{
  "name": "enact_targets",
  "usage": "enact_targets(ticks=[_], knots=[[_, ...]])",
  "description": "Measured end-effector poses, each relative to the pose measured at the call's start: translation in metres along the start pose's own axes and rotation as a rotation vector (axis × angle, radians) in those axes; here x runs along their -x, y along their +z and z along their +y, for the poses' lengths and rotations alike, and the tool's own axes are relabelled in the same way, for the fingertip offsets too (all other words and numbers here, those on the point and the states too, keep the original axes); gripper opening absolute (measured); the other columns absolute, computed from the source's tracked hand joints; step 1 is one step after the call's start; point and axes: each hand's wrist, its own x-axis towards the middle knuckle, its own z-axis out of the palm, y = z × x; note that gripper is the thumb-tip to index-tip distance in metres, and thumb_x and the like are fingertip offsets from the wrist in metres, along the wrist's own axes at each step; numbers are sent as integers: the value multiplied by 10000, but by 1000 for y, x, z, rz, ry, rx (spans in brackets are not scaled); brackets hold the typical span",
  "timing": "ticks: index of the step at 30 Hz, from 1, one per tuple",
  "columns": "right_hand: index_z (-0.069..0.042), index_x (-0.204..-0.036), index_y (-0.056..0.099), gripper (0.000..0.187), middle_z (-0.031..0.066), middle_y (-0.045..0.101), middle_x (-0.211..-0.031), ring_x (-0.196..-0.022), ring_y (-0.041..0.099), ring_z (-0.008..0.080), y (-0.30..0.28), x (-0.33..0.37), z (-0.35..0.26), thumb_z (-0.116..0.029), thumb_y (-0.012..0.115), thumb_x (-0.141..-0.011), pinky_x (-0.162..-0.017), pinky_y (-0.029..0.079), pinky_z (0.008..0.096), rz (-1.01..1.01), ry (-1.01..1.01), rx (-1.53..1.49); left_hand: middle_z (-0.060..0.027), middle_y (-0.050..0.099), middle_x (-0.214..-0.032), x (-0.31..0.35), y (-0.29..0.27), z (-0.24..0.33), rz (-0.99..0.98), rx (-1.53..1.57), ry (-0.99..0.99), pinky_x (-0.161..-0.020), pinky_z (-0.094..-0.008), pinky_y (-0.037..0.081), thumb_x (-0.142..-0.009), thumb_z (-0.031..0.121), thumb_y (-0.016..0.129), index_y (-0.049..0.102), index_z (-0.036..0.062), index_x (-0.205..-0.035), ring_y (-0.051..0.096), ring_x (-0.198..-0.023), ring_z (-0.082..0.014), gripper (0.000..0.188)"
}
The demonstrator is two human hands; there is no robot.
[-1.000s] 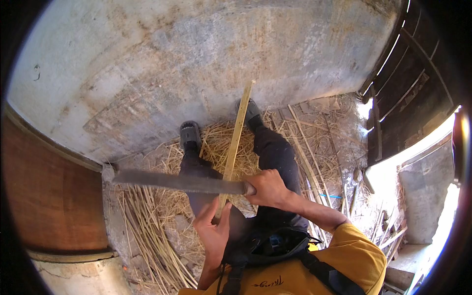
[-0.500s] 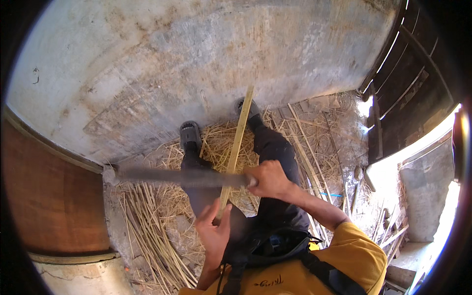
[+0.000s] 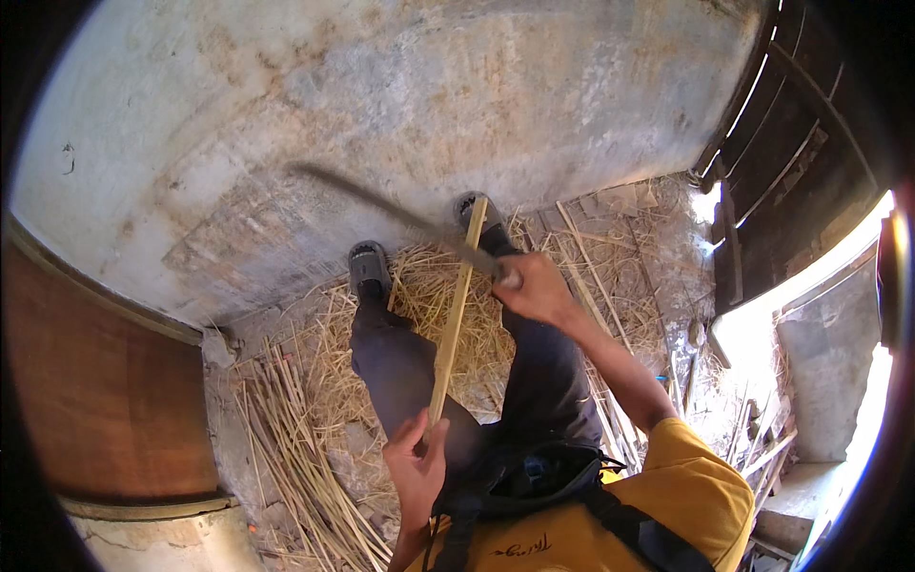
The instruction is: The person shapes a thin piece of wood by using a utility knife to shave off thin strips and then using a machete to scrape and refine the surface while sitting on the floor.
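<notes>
Since 1 second ago the right hand (image 3: pixel 536 289) has lifted toward 12 o'clock, swinging the long blade (image 3: pixel 396 217) from lying level across the bamboo strip (image 3: pixel 454 319) to slanting up toward 10 o'clock over the concrete floor (image 3: pixel 400 105).

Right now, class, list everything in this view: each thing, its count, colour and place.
Long pale bamboo strip: one, yellowish, slanting up from the left hand toward the feet.
Long grey metal blade: one, raised in the right hand.
Loose bamboo slivers and shavings: many, straw-coloured, heaped on the floor.
Worn concrete floor: grey, ahead.
Brown wooden panel: one, left.
Dark slatted door: one, right.
Dark shoes: two.
Left hand: grips the strip's lower end.
Right hand: grips the blade's handle.
</notes>
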Motion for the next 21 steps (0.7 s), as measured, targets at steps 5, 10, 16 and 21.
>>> enact_targets(ticks=[5,10,16,21], knots=[[-83,-926,755,212,187,682,-731,-718,695,400,1,12,-19,-194,743,-745,-671,557,489,-97,-90,-10,8,528,-727,-3,0,-9,-8,67,-43,-513,-256,283,-920,24,773,731,-61,-1154,377,-600,-42,252],[-67,-889,743,198,190,699,-774,-766,703,409,-5,4,-13,-204,706,-751,-707,562,510,-157,-179,65,3,540,-735,1,-9,10,-39,-66,-59,-519,-251,293,-931,29,765,726,-72,-1164,395,-615,-39,257],[-33,-872,712,179,216,677,-753,-724,691,395,-19,-26,22,-184,732,-779,-691,542,458,-24,129,-45,-4,590,-781,12,-11,2,-85,71,-140,-537,-237,323,-949,39,754,725,-78,-1172,431,-653,-29,253],[-75,-896,735,204,184,691,-766,-765,699,405,-2,5,-7,-211,745,-745,-691,548,491,-154,-187,32,2,632,-825,4,-5,-4,-109,133,-224,-551,-210,335,-973,46,732,726,-78,-1186,439,-666,-13,246]])
